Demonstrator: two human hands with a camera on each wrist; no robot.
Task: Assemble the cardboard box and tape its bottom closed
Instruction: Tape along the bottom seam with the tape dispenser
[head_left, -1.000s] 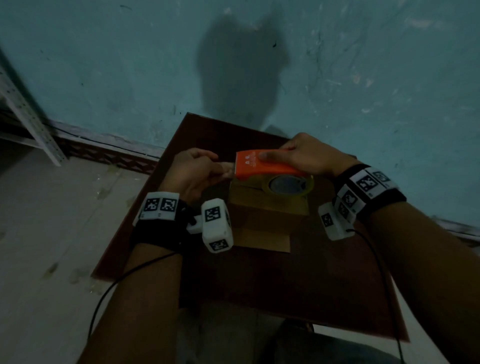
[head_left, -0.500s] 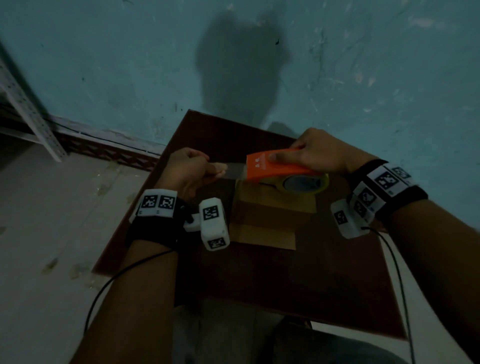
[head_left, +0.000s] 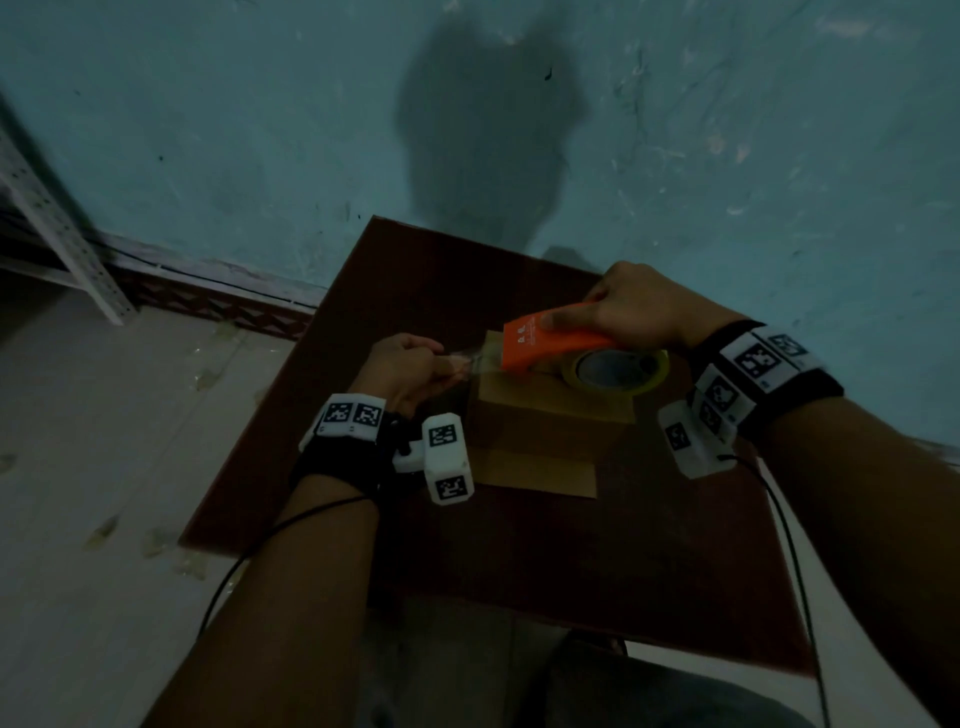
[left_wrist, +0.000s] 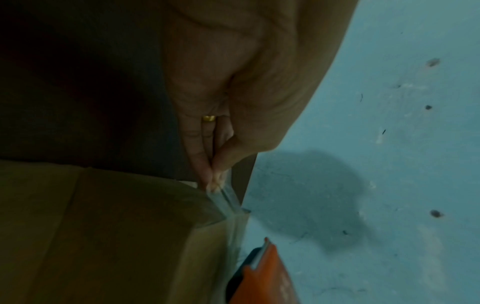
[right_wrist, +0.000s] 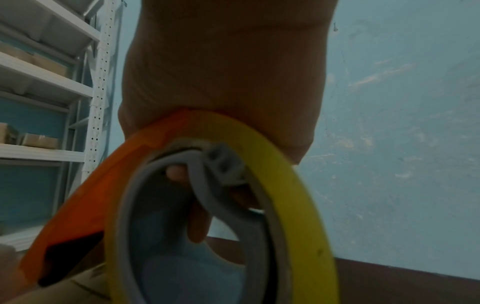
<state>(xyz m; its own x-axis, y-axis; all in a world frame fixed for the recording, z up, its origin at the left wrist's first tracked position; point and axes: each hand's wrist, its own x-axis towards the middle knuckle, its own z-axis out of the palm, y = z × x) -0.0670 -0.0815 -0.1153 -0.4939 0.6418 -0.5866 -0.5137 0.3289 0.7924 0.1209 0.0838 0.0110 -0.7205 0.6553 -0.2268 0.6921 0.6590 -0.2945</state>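
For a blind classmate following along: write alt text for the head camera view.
The left hand pinches the clear tape end drawn from an orange tape dispenser gripped by the right hand, above a cardboard box on a dark brown table.

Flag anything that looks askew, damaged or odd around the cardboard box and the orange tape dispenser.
Nothing stands out. The brown cardboard box sits square on the dark red table; the left hand pinches the clear tape end, and the right hand grips the orange tape dispenser above the box. Dim light hides fine creases.
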